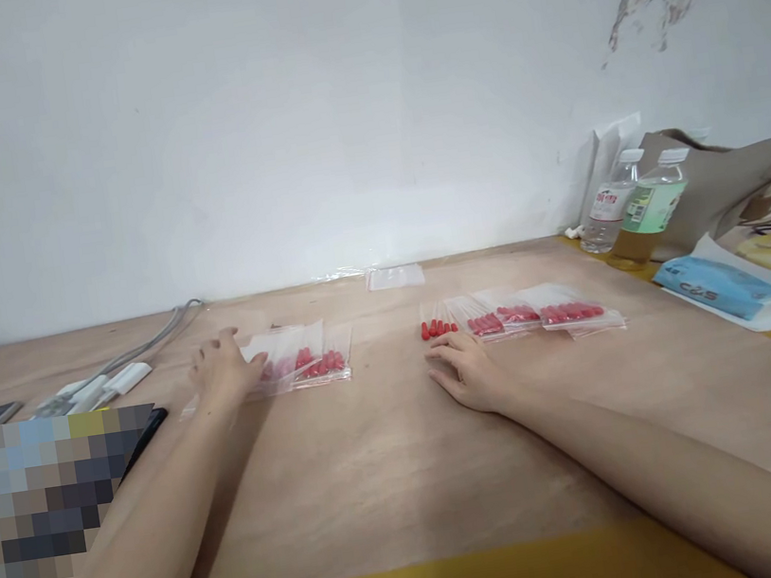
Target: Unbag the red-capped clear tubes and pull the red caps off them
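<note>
Resting both forearms on the table [395, 460], palms down. My left hand [223, 369] lies with fingers loosely spread, its fingertips touching the near-left edge of a small pile of clear bags [302, 358] holding red-tipped sticks; the grip is open, nothing pinched or lifted. My right hand [465, 373] lies flat and open too, holding nothing, fingertips just short of a loose bunch of red-tipped sticks [437, 325] lying bare on the wood.

Taking that loose bunch as the landmark: directly right of it, touching or overlapping, a row of filled bags [539, 313] fans out. Left of it, well apart, sits the pile under my left hand. Beyond it, against the wall, lies one empty clear bag [394, 276]. Far right of it stand two water bottles [632, 202], side by side, with a blue tissue pack [730, 286] nearer me. Far left of it, grey cables [150, 346] run to a white plug, and a blurred patch hides whatever else lies there.
</note>
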Tool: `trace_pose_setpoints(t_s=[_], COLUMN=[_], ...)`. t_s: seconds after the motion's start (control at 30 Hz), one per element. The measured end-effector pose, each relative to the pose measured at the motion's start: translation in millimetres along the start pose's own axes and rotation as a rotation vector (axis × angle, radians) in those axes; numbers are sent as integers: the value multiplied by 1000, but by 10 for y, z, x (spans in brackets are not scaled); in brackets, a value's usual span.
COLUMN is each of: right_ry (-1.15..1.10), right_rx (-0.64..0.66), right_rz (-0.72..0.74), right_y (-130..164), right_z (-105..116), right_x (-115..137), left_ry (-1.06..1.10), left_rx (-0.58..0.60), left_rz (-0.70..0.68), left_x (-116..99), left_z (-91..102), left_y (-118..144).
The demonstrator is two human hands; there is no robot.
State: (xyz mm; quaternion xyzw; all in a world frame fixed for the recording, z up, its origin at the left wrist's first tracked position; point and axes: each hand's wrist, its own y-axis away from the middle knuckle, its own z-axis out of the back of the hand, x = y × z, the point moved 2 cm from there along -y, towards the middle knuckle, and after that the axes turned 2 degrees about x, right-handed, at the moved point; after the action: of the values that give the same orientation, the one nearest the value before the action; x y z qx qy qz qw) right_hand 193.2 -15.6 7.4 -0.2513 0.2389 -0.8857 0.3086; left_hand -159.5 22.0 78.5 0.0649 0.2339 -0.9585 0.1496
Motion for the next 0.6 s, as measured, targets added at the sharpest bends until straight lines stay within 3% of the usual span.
trace_pose_setpoints(t_s=[0.07, 0.1, 0.17, 0.23, 0.3, 0.43, 0.6], right_ry=[-4, -4, 0, 7, 17, 24, 19], right_rx=[2, 3, 6, 4, 1, -8, -16], right_rz=[5, 5, 3, 1, 1, 6, 33], right_y=[1, 3, 6, 8, 10, 14, 12], right_z=[-4, -7, -9, -9, -10, -20, -26], right_x=[-4, -7, -12, -14, -12, -16, -17], left_ry=[-39, -30, -23, -75, -141, -179, 26], left_rx=[-86, -50, 128, 237, 216, 70, -42], left_rz=[-251, -439, -828, -1058, -1146, -1193, -1169], left_x=[-153, -260, -473, -617, -680, -632, -643], left_z=[74, 107, 152, 173, 156, 19, -179], left_y=[81, 137, 277, 402, 475, 493, 556])
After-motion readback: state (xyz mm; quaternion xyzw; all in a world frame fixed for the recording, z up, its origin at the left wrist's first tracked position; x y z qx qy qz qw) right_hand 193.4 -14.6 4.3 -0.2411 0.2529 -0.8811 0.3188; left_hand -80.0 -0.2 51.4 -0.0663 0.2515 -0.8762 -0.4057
